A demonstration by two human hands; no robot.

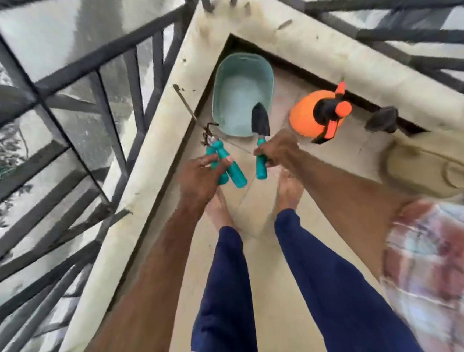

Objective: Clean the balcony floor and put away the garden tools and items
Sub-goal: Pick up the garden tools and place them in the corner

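Legs [222, 303] in navy, bare feet [289, 190] right below both hands. Left hand [200, 175] curls its fingers round two teal-handled tools [234, 172] — a loose-looking double grip that could slip onto toes. Right hand [277, 149] wraps the trowel [259, 118] handle, blade hanging over the teal tub [217, 87] near rim. Orange sprayer [304, 116] stands on the floor [261, 257] beside it.

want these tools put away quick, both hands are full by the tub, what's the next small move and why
Probably lower the right hand and release the trowel into the teal tub: its blade already shows over the tub's open inside. The left hand grips two teal-handled tools just beside the rim, so they could follow.
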